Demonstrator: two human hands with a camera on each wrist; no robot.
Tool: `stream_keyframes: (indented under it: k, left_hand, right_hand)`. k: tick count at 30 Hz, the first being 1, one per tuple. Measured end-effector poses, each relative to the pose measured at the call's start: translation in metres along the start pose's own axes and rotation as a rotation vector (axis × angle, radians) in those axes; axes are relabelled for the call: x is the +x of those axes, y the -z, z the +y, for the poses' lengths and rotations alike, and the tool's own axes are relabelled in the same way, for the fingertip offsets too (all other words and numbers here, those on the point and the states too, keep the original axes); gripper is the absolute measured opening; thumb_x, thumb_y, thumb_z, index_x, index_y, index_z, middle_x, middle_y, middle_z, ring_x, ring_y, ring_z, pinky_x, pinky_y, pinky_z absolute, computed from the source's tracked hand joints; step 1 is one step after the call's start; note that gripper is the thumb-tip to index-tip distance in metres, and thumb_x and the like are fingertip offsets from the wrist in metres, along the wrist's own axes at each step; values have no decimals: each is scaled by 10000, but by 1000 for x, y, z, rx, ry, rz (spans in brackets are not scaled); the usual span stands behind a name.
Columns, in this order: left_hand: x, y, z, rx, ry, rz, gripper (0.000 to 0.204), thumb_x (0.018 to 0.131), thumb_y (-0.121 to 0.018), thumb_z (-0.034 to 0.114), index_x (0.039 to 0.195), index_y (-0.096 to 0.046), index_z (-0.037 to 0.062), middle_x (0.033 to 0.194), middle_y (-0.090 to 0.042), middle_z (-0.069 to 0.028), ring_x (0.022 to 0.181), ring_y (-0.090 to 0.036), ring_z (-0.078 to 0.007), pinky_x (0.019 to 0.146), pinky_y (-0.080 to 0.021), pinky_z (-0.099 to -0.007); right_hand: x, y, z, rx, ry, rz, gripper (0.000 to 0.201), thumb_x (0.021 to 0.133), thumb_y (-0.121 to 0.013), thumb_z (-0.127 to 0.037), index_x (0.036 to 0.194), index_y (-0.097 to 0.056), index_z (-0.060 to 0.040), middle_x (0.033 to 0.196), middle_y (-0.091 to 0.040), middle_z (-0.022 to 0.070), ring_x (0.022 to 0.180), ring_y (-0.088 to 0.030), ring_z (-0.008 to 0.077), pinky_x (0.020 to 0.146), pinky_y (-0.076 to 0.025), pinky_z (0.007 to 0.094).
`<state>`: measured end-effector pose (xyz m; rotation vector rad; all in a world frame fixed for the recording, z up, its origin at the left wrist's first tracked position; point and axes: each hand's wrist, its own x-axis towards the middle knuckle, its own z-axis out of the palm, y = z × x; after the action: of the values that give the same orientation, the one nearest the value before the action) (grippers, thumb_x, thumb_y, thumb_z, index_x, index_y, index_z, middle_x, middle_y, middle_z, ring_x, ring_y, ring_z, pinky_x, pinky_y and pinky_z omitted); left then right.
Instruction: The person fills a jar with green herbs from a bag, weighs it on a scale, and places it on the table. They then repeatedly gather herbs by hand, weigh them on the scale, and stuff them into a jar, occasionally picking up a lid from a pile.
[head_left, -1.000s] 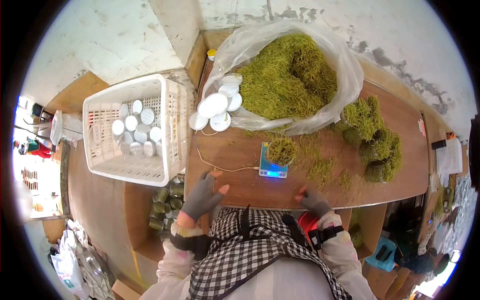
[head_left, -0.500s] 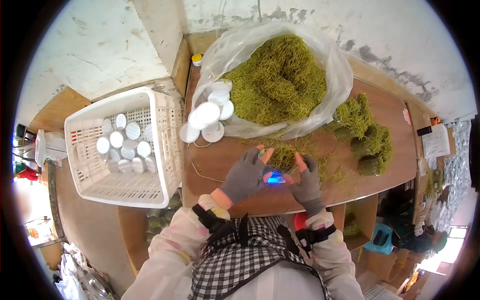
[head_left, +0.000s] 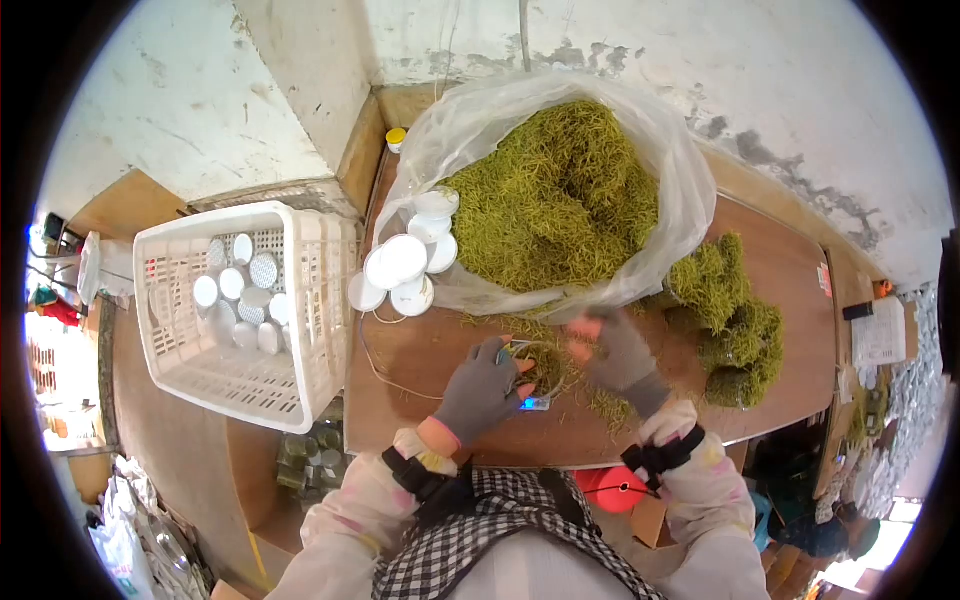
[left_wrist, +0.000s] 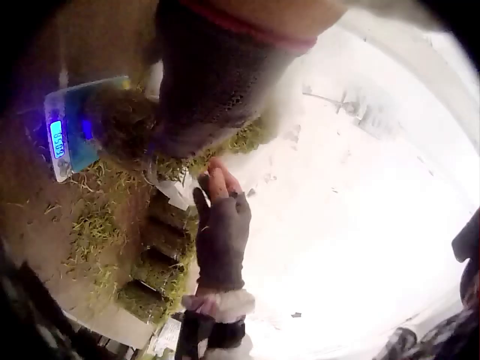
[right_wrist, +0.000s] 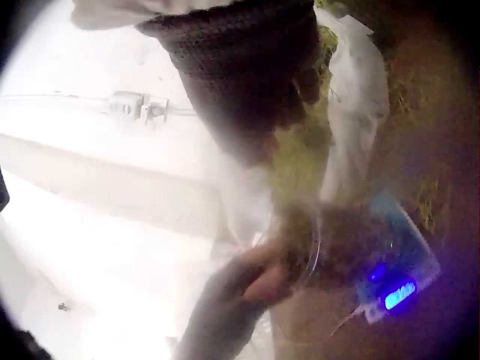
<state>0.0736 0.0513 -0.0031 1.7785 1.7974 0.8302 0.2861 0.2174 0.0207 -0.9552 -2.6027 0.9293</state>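
Both hands moved toward the bag: left hand [head_left: 482, 388] grip holds the jar [right_wrist: 315, 247] on the scale [left_wrist: 67, 127]; right hand [head_left: 618, 352] grip unclear.

Both hands wear grey knitted, matt fingerless gloves, the left hand [head_left: 480, 392] and the right hand [head_left: 622, 358]. The desk [head_left: 780, 260] is smooth brown wood. A thin, glossy clear plastic bag [head_left: 690, 190] holds dry, stringy green leaves [head_left: 550, 200]. At left, the crate [head_left: 180, 370] is white moulded plastic.

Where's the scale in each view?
Head: scale just below centre, partly under the left hand.
Left wrist: upper left, display lit.
Right wrist: lower right, display lit.
Shared landmark: the blue display.
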Motion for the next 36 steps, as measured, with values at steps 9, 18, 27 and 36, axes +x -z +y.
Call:
stream_keyframes:
  k: [9, 18, 27, 36]
  left_hand:
    - [-33, 5, 1, -158, 48, 83, 733, 877, -782, 235, 1490, -402, 101, 1449, -415, -247, 1313, -484, -423, 1027, -483, -462]
    - [-72, 13, -18, -300, 298, 111, 687, 884, -755, 193, 1476, -432, 61, 1418, -442, -270, 1101, -624, -363, 957, -525, -425]
    - [-61, 16, -14, -169, 130, 10, 718, 920, -726, 288, 1508, -383, 62, 1398, -431, -272, 1153, -597, -402, 960, -508, -444]
    - [-44, 4, 1, -203, 126, 12, 784, 872, -746, 298, 1527, -374, 81, 1410, -433, -275, 1229, -520, -471, 989, -494, -474]
  right_hand:
    - [143, 15, 69, -530, -753, -192, 687, 818, -743, -530, 1264, -655, -15, 1234, -663, 226, 1173, -640, 354, 994, -504, 461]
    - [122, 43, 103, -139, -548, 51, 614, 836, -781, -350, 1277, -637, 52, 1197, -682, 284, 1139, -664, 383, 967, -521, 441]
    - [55, 51, 41, 141, -491, 271, 664, 824, -833, -323, 1271, -612, 115, 1133, -700, 262, 1040, -685, 279, 878, -527, 379]
    - [-38, -35, -46, 16, -131, 190, 416, 774, -812, -207, 1157, -712, -80, 1119, -677, 154, 999, -662, 341, 872, -531, 421]
